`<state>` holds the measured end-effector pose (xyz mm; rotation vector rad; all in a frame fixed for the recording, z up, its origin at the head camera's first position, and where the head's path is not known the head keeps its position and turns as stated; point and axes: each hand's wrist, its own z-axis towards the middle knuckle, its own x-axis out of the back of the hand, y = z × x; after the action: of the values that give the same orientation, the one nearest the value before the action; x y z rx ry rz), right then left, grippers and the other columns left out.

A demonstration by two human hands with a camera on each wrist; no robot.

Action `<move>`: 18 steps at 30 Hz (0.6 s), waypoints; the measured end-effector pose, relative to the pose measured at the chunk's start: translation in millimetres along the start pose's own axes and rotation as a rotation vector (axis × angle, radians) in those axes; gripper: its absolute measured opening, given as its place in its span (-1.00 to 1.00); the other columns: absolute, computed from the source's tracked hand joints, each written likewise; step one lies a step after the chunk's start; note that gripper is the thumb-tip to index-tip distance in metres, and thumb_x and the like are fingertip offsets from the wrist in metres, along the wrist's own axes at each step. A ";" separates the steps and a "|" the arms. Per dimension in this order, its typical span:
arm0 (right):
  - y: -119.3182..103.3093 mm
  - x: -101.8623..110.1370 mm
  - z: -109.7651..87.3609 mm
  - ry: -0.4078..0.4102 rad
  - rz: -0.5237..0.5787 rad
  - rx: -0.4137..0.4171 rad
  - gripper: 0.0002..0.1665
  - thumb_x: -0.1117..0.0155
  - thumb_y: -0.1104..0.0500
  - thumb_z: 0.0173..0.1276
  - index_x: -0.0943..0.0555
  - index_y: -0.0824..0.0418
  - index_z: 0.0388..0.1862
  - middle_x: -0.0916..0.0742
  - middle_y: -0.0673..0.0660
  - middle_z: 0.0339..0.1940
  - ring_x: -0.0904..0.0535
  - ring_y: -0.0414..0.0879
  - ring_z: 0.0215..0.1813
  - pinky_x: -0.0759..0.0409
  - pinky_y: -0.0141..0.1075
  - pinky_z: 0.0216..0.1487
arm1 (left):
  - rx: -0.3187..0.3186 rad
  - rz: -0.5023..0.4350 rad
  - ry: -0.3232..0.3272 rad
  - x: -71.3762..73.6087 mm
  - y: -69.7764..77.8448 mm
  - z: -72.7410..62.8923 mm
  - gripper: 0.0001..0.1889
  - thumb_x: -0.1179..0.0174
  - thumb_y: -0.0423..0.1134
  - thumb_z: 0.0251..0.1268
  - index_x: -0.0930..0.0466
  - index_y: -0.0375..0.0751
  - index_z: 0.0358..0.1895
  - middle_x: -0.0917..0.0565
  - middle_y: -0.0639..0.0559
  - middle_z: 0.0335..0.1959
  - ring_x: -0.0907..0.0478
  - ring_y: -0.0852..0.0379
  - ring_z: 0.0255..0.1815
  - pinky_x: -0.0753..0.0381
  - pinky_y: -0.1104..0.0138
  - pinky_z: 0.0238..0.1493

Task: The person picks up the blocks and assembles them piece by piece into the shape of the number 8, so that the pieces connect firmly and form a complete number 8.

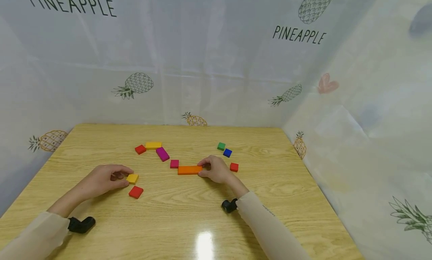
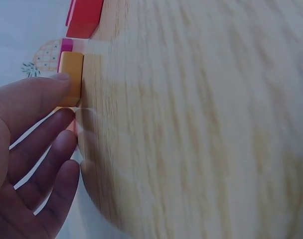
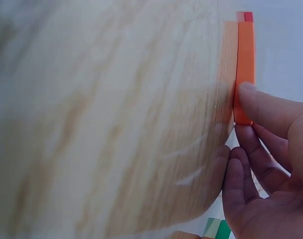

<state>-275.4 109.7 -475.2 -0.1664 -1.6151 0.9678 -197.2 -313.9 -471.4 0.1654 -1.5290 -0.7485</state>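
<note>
My left hand pinches a small yellow block between thumb and fingers at the table's left. Just in front of that block, nearer to me, lies a red block, also in the left wrist view at the top. In the middle, my right hand grips the right end of a long orange block. Its thumb presses the orange block's near side in the right wrist view, with the fingertips at its end. A small pink block sits right at the orange block's far left corner.
Beyond, a purple block, a long yellow block and a red block form a bent row. Green, blue and red blocks lie around the right hand. A pineapple-printed curtain stands behind the wooden table.
</note>
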 end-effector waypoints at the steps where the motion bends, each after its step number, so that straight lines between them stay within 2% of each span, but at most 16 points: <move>1: 0.1 -0.1 0.0 0.000 -0.002 0.002 -0.70 -0.55 0.15 0.41 -0.79 0.13 0.09 -0.75 0.07 0.05 -0.62 -0.05 0.10 -0.59 -0.12 0.25 | 0.001 -0.001 0.000 0.2 0.0 -0.1 -0.61 -0.50 -0.05 0.35 -0.77 -0.07 0.18 -0.76 0.20 -0.05 -0.65 0.30 -0.13 -0.71 0.34 -0.08; 18: 2.2 -1.3 1.5 0.001 -0.005 0.002 -0.70 -0.54 0.16 0.41 -0.79 0.14 0.09 -0.75 0.08 0.09 -0.62 -0.02 0.13 -0.59 -0.10 0.30 | 0.017 0.002 0.002 -0.4 0.4 1.3 -0.65 -0.51 -0.03 0.33 -0.78 -0.03 0.11 -0.77 0.19 -0.06 -0.65 0.30 -0.14 -0.71 0.35 -0.08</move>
<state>-277.1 109.6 -477.6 -0.1618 -1.6126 0.9651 -198.2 -312.9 -471.4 0.1773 -1.5342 -0.7340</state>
